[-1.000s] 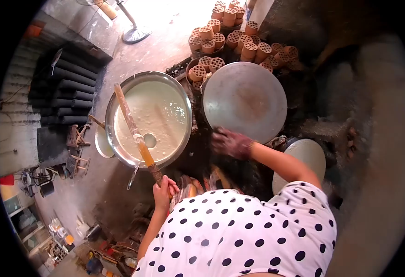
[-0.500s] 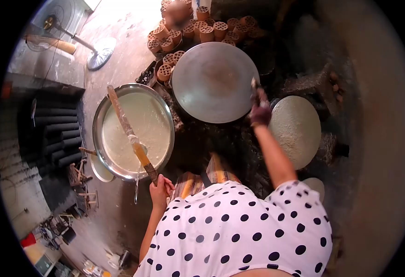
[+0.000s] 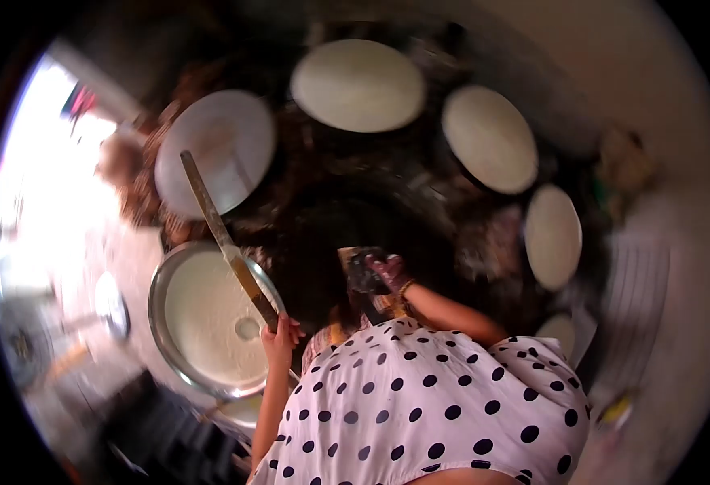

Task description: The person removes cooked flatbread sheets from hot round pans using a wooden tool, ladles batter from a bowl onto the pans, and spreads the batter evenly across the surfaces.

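Observation:
My left hand (image 3: 281, 335) is wrapped around the dark lower end of a long flat wooden stick (image 3: 205, 202). The stick slants up across a wide metal basin (image 3: 154, 303) of pale, creamy batter (image 3: 209, 315), its far end over a bare grey griddle plate (image 3: 217, 174). In the basin, a small round shape shows near the stick. My right hand (image 3: 389, 272), in a dark purple glove, is low in front of my lap. Its fingers are closed at a dark, flat, tan-edged thing (image 3: 363, 273), too blurred to name.
Round pale-topped plates arc around me: one at the back (image 3: 359, 85), one at back right (image 3: 491, 139), one at right (image 3: 553, 237). Reddish-brown pierced cylinders (image 3: 141, 198) stand beside the bare griddle. A standing fan (image 3: 111, 307) is blurred at left; dark stacked cylinders lie lower left.
The view has swung right, bringing more pale-topped plates into sight. My right hand has left the bare griddle's edge and come down near my lap. My left hand still holds the stick.

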### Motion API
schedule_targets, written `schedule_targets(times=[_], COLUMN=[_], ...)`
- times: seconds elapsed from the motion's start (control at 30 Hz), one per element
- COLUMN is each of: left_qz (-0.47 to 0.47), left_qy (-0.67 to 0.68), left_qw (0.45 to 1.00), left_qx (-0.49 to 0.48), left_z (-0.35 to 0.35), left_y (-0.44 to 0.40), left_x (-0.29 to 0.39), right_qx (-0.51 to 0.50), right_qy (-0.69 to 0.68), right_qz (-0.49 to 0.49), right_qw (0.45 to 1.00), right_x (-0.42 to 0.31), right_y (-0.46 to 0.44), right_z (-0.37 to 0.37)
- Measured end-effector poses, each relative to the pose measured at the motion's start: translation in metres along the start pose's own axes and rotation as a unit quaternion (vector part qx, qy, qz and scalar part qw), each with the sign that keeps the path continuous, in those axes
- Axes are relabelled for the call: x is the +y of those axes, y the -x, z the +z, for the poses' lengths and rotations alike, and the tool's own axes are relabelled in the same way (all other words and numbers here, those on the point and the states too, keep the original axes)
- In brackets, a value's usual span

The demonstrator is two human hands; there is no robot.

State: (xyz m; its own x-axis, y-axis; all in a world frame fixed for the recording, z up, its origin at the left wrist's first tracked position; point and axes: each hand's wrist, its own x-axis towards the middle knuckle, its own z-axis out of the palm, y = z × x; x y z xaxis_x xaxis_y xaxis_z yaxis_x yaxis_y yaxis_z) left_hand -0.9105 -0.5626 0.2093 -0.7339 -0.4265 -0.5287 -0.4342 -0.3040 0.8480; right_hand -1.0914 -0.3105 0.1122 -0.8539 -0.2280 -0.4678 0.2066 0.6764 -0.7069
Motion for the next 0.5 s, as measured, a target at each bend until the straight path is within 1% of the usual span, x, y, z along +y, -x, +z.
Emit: schedule_targets(times=[0.03, 0.1, 0.2, 0.23, 0.27, 0.33, 0.37, 0.4, 0.47, 0.5], left_qz=[-0.013, -0.019, -0.001, 0.000, -0.010, 0.021, 0.048, 0.041, 0.046, 0.040], left_qy=[-0.029, -0.079, -0.125, -0.140, -0.158, -0.158, -0.204, -0.201, -0.237, -0.243], left_qw=[0.999, 0.990, 0.966, 0.958, 0.946, 0.932, 0.919, 0.905, 0.889, 0.880], left_qx=[-0.035, -0.113, -0.225, -0.251, -0.283, -0.326, -0.335, -0.373, -0.389, -0.406], left_z=[0.005, 0.018, 0.016, 0.035, 0.040, 0.051, 0.053, 0.048, 0.056, 0.048], left_y=[0.005, 0.013, 0.010, 0.005, 0.008, 0.009, 0.011, 0.008, 0.014, 0.004], left_x=[0.002, 0.014, 0.013, 0.020, 0.026, 0.033, 0.038, 0.039, 0.046, 0.047], right_qx=[0.061, 0.143, 0.246, 0.277, 0.305, 0.368, 0.404, 0.437, 0.498, 0.524], right_qy=[-0.018, -0.084, -0.228, -0.272, -0.308, -0.366, -0.388, -0.407, -0.434, -0.442], right_qz=[0.084, 0.147, 0.253, 0.279, 0.307, 0.342, 0.357, 0.370, 0.385, 0.394], right_qw=[0.994, 0.975, 0.907, 0.878, 0.847, 0.783, 0.747, 0.711, 0.644, 0.612], right_x=[0.023, 0.060, 0.119, 0.133, 0.140, 0.160, 0.165, 0.167, 0.172, 0.170], right_y=[0.025, 0.096, 0.215, 0.249, 0.288, 0.352, 0.383, 0.412, 0.458, 0.475], right_z=[-0.023, -0.069, -0.072, -0.072, -0.063, -0.031, -0.008, 0.016, 0.062, 0.090])
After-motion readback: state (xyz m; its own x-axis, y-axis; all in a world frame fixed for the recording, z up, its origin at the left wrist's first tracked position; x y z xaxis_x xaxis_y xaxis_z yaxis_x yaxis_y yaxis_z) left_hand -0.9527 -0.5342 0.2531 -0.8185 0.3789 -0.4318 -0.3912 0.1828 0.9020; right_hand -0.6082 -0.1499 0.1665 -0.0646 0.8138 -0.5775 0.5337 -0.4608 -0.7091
